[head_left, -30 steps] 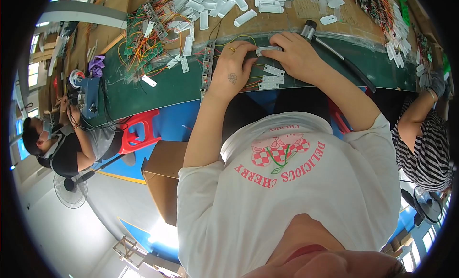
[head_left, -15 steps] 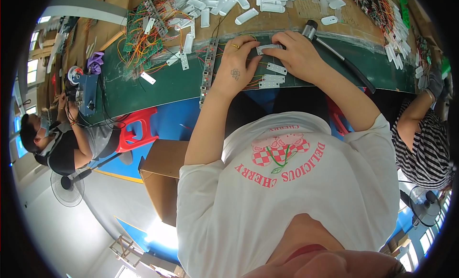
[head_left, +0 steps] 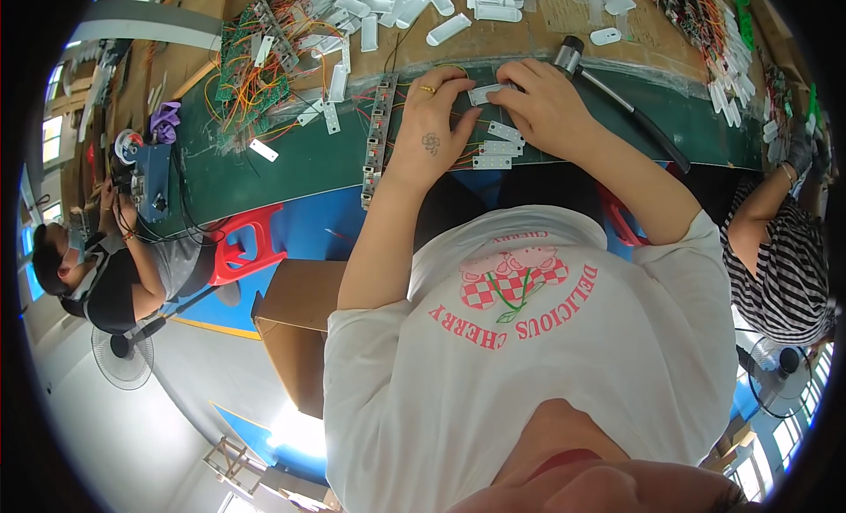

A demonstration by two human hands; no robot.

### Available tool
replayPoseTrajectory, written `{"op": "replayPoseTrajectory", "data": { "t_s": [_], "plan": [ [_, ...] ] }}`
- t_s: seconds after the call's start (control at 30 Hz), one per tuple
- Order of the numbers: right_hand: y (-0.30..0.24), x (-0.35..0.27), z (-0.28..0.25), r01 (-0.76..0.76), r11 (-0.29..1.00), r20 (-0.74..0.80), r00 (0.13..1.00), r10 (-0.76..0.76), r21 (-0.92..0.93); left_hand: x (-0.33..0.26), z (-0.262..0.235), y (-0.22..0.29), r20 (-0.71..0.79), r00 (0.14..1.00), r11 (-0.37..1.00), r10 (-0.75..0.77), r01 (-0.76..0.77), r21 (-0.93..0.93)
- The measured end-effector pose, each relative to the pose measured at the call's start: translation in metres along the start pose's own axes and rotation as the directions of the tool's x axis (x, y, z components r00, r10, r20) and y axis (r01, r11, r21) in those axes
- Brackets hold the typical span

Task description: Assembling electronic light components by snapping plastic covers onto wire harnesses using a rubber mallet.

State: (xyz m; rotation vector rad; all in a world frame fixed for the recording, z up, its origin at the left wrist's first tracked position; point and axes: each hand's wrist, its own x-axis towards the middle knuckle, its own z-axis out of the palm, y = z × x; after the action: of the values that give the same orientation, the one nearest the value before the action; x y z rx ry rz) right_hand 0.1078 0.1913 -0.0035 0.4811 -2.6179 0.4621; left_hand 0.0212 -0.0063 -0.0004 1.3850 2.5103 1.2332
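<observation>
Both hands meet on a small white plastic piece (head_left: 490, 93) at the far edge of the green mat (head_left: 291, 160): left hand (head_left: 434, 118) pinches its left end, right hand (head_left: 545, 107) closes over its right end. More white strips (head_left: 495, 149) lie just below it, a long connector strip (head_left: 377, 138) left, a black mallet (head_left: 617, 99) right.

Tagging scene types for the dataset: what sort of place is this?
Most likely an electronics assembly workshop. A long green-topped workbench carries green circuit boards with orange and yellow wires and heaps of small white plastic housings. Both hands, left hand and right hand, work small white parts; co-workers sit alongside.
</observation>
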Motion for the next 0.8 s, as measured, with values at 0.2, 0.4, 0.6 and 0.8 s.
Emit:
{"op": "replayPoseTrajectory", "data": {
  "t_s": [0.2, 0.4, 0.6, 0.8],
  "plan": [
    [-0.002, 0.007, -0.004, -0.014, 0.995, 0.033, 0.999, 0.01, 0.095, -0.002, -0.001, 0.0, 0.005, 1.0, 1.0, -0.006, 0.006, -0.003],
    [-0.001, 0.007, -0.004, -0.038, 0.994, 0.045, 0.998, 0.034, 0.099, 0.0, 0.003, 0.002, -0.031, 0.999, 1.0, 0.007, -0.008, -0.006],
    [0.007, 0.006, -0.019, -0.062, 0.974, 0.056, 0.997, 0.051, 0.216, 0.002, 0.0, 0.003, -0.032, 0.999, 0.999, 0.009, -0.01, -0.044],
    [0.081, -0.004, -0.048, -0.499, 0.864, -0.206, 0.841, 0.501, 0.063, -0.002, -0.001, 0.003, -0.011, 0.999, 0.998, -0.054, 0.053, -0.038]
  ]
}}
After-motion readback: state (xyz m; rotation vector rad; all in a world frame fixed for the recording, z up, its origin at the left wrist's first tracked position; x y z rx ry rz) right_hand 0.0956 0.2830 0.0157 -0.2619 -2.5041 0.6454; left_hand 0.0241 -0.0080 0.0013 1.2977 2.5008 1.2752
